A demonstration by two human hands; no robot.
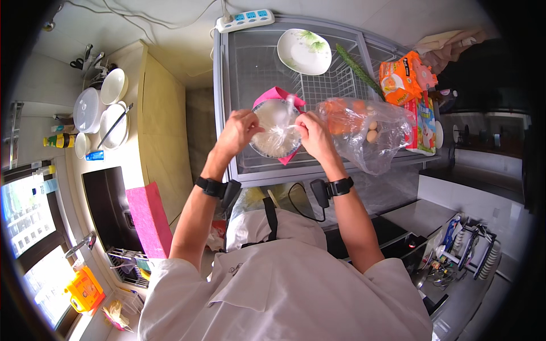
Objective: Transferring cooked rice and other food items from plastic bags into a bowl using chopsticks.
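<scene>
A bowl with a blue-patterned rim [273, 156] sits on a folded pink cloth [276, 91]. Over or inside the bowl lies a clear plastic bag [279, 132], its film gathered into radiating folds around pale contents I cannot identify. At the bowl's right side, my right hand [315, 130] pinches a twisted end of the bag between thumb and forefinger. My left hand [239, 131] is at the left rim, thumb and fingers drawn together on what looks like the bag's film; the fingertips are small in view. Both wrists wear black bands with small devices.
On the same glass-topped chest are a leaf-patterned plate [304, 52], a cucumber [359, 70], a power strip [245, 20] and a clear bag [362, 128] holding eggs and orange items. Orange packaging [399, 79] stands right. Bowls [114, 86] and a sink [108, 209] lie left.
</scene>
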